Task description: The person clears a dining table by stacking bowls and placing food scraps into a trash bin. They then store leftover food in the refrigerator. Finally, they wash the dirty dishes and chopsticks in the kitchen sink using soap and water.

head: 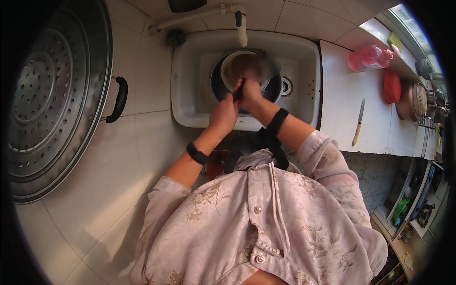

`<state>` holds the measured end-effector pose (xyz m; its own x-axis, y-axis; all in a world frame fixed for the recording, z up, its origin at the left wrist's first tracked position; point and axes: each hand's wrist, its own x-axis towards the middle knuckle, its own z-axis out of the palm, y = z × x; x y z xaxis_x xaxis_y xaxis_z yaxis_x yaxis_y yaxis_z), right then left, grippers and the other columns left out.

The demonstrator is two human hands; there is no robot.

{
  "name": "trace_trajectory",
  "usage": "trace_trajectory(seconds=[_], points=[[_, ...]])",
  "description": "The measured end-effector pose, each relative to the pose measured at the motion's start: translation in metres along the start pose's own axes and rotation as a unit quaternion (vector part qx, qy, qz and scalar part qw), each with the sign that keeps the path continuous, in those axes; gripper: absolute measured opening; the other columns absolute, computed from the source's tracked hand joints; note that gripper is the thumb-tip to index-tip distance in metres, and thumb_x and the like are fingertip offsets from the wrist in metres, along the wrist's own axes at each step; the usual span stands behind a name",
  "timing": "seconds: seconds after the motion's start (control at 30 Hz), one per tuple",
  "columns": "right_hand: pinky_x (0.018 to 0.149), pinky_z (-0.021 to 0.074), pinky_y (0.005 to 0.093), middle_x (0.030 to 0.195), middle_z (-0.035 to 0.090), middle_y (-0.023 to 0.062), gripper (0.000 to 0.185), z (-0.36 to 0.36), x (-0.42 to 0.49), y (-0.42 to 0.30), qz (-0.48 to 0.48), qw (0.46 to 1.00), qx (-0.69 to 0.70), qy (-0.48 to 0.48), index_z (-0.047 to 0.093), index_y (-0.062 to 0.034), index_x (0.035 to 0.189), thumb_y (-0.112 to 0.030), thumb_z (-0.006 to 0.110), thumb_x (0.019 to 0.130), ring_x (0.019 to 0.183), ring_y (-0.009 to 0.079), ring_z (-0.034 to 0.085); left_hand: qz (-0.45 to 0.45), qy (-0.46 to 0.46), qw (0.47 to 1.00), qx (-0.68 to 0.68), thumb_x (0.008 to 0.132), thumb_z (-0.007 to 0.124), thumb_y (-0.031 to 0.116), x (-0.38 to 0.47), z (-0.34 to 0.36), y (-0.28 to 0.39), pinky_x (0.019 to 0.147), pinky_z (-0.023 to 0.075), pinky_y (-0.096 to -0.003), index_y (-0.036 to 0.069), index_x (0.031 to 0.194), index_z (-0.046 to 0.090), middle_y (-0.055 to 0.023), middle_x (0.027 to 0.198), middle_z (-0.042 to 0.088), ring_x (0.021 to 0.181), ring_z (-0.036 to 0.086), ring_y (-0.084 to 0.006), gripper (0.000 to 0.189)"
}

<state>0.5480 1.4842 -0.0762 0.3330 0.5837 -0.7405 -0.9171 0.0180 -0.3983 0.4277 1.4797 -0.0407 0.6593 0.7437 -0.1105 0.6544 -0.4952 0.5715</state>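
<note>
Over a white sink (185, 89), my left hand (223, 115) and my right hand (251, 93) come close together. Both are closed around a dark, slender piece (239, 92), too shaded to name. Beyond my right fingers is a brownish and grey patch smeared by motion, so its shape cannot be made out. Directly below sits a pale round bowl (226, 71), nested in a wider dark metal basin (216, 87) on the sink floor. A white tap (242, 34) points down over the bowl's far side. The drain (286, 86) shows right of the basin.
On the white counter (338, 89) at right lie a knife (359, 123), a pink pump bottle (370, 58), a red plastic bowl (392, 86) and a brown pot (407, 101). A large perforated metal steamer tray (39, 96) with a black handle (119, 99) stands at left. Shelves (409, 199) fill the lower right.
</note>
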Motion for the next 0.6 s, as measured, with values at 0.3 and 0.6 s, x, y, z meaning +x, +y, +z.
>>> trace_trajectory(seconds=[0.3,0.6], points=[[0.082,0.0468,0.0387,0.095,0.06,0.0073,0.049,0.006,0.008,-0.061,-0.058,0.991,-0.066,-0.105,0.056,-0.0085,0.097,-0.047,0.026,0.096,0.09,0.026,0.057,0.065,0.02,0.996,-0.056,0.093,0.046,0.026,-0.021,-0.006,0.003,0.041,0.0413,-0.0425,0.005,0.088,0.046,-0.0143,0.063,0.058,0.047,0.056,-0.0293,0.022],[0.04,0.0237,0.025,0.052,0.033,-0.0042,0.032,0.007,0.004,-0.025,0.084,0.988,-0.036,-0.126,0.038,-0.0191,0.061,-0.032,0.053,0.087,0.043,0.011,0.03,-0.017,-0.045,0.949,-0.311,0.095,0.045,0.033,-0.007,0.003,-0.021,0.039,0.0356,-0.0313,0.005,0.086,0.05,-0.006,0.059,0.051,0.04,0.047,-0.0191,0.029]])
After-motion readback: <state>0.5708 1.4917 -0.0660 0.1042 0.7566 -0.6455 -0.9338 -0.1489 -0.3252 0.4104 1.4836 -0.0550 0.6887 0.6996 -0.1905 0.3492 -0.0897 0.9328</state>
